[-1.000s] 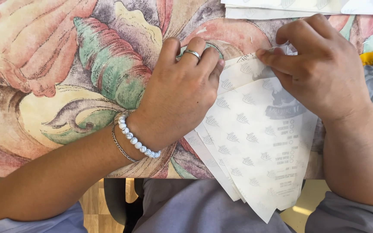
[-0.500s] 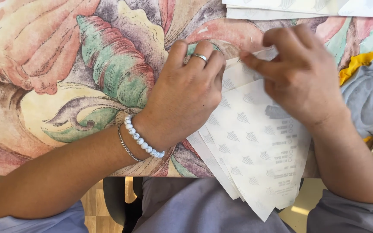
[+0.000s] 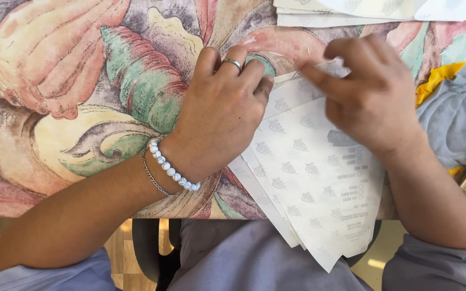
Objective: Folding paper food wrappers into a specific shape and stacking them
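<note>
A stack of white sheets (image 3: 314,178), printed with rows of small grey marks, lies on the table and hangs over its near edge. My left hand (image 3: 219,116), with a ring and a white bead bracelet, rests palm down on the stack's left side, fingers curled at the top edge. My right hand (image 3: 370,94) is at the stack's upper right, its fingers pinching the top corner of a sheet. The corner itself is partly hidden by the fingers and blurred.
The table wears a cloth (image 3: 82,91) with large painted leaves and shells. More white sheets (image 3: 373,11) lie at the far edge. A grey and yellow rag (image 3: 454,113) sits at the right. Below the table edge are my lap and a wooden floor.
My right hand has shifted left and lifted its fingers at the sheets' top corner. The left hand has stayed pressed on the stack.
</note>
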